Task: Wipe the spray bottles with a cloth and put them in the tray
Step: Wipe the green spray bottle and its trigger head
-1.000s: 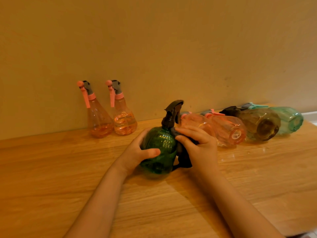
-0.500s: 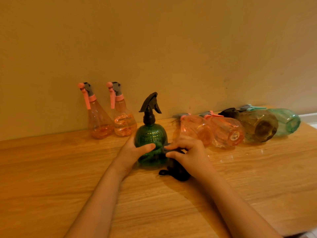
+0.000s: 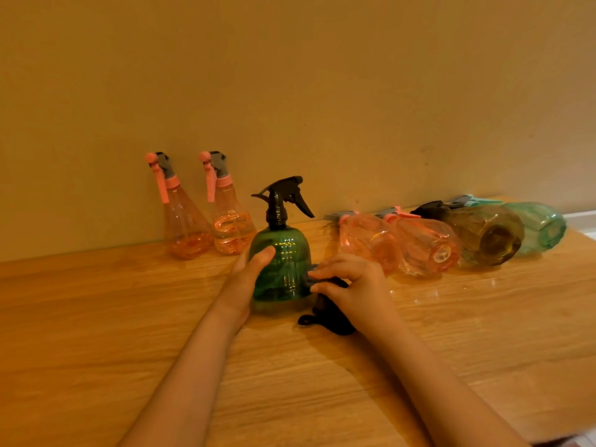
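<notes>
A green spray bottle with a black trigger head stands upright on the wooden table. My left hand wraps round its left side, thumb across the front. My right hand holds a dark cloth against the bottle's lower right side; the cloth's tail lies on the table. Two pink spray bottles stand by the wall at the left. Several bottles lie on their sides at the right: two pink, a brown one, a pale green one. No tray is in view.
A plain wall runs along the table's far edge. The table's right end shows past the pale green bottle.
The green bottle went from tilted in my hands to upright on the table. The cloth dropped from its upper side to its base.
</notes>
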A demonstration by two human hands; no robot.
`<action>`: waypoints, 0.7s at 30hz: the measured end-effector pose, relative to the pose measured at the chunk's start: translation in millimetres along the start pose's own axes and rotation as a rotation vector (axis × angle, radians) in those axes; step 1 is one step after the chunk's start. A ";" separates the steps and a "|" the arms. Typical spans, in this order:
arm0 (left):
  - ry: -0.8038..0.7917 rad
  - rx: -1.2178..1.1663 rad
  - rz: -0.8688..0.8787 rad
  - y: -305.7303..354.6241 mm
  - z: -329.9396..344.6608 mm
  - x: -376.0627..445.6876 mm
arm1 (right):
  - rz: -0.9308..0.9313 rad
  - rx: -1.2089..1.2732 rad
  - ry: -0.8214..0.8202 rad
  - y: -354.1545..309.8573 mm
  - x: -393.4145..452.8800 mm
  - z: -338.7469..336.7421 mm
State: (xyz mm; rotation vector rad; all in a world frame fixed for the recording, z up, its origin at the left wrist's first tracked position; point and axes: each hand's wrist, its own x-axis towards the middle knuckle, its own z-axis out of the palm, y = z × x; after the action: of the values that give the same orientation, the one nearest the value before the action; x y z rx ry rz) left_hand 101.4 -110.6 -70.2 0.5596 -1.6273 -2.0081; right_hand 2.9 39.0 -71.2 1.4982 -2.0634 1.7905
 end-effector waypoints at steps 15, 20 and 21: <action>-0.360 0.207 -0.037 -1.8 2.7 -6.0 | -0.047 0.092 0.297 -4.8 3.9 -9.6; -0.207 0.126 -0.015 -4.4 2.3 -1.9 | 0.027 0.098 0.228 1.4 4.1 -10.1; -0.168 0.118 -0.002 -4.8 1.7 -1.1 | 0.055 0.086 0.197 2.9 3.8 -9.4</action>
State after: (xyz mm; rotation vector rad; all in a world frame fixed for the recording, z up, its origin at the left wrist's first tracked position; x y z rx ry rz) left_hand 100.7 -107.8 -74.5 0.4443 -1.8541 -2.0168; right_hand -6.1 43.5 -68.1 1.2360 -1.9755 1.9812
